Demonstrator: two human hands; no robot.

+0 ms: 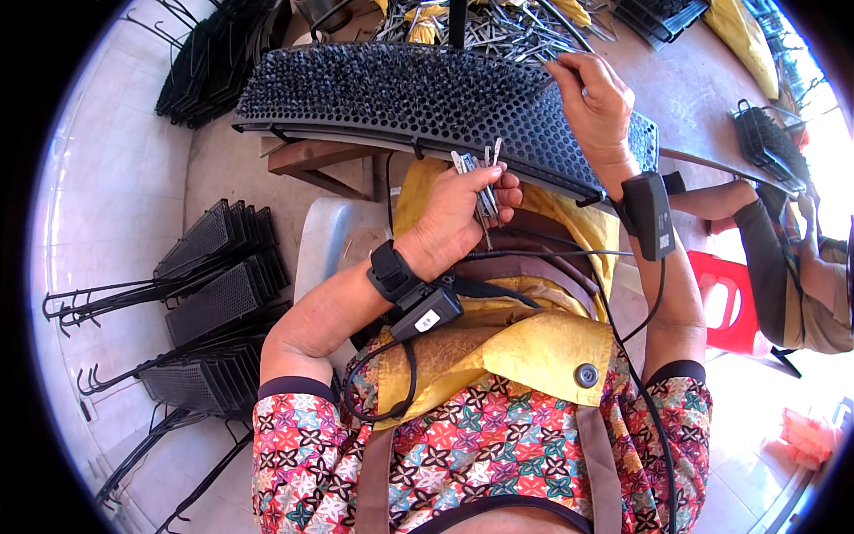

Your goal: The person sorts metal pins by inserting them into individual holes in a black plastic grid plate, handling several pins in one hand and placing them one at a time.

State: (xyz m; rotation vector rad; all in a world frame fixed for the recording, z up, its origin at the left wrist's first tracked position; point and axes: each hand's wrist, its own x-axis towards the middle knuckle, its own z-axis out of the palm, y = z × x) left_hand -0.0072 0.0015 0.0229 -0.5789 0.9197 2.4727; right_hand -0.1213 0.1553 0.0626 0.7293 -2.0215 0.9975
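My left hand (452,216) is closed around a bunch of slim silvery metal strips (486,201), their ends sticking out past the thumb and fingers. It is just below the front edge of a long black perforated rack (498,105). Many of the rack's holes on the left and middle hold upright dark pieces; the holes toward the right end look bare. Above that right part, my right hand (598,109) is closed in a pinch, thumb against the fingers. What it pinches, if anything, is too small to make out.
Loose metal strips (507,28) lie heaped behind the rack. Stacked black racks with long hooks (218,307) stand on the floor at left; more hang above (213,67). Another rack (769,142) is at right, near a seated person (774,258) and a red stool (725,298).
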